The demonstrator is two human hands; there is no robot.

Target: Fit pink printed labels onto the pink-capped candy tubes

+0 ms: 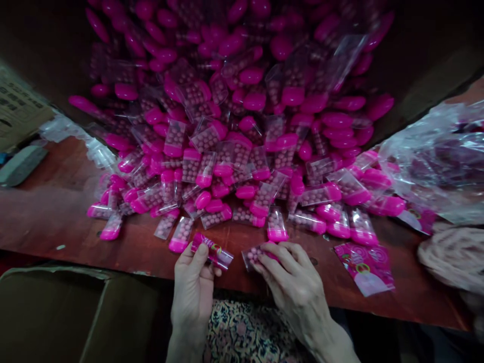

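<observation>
My left hand is closed around a printed pink sleeve, its thumb on top and the sleeve's clear end pointing right. To its right, my right hand has its fingers closed on a clear candy box with pink balls inside, at the table's front edge. The fingers hide most of that box's pink end. Just beyond both hands lie more pink-capped candy boxes, one close to the left hand and another above the right.
A large heap of pink-capped boxes spills from a dark container onto the red-brown table. Flat printed sleeves, clear plastic bags and a bundle of pale cloth-like strips lie right. A grey block and cartons are left.
</observation>
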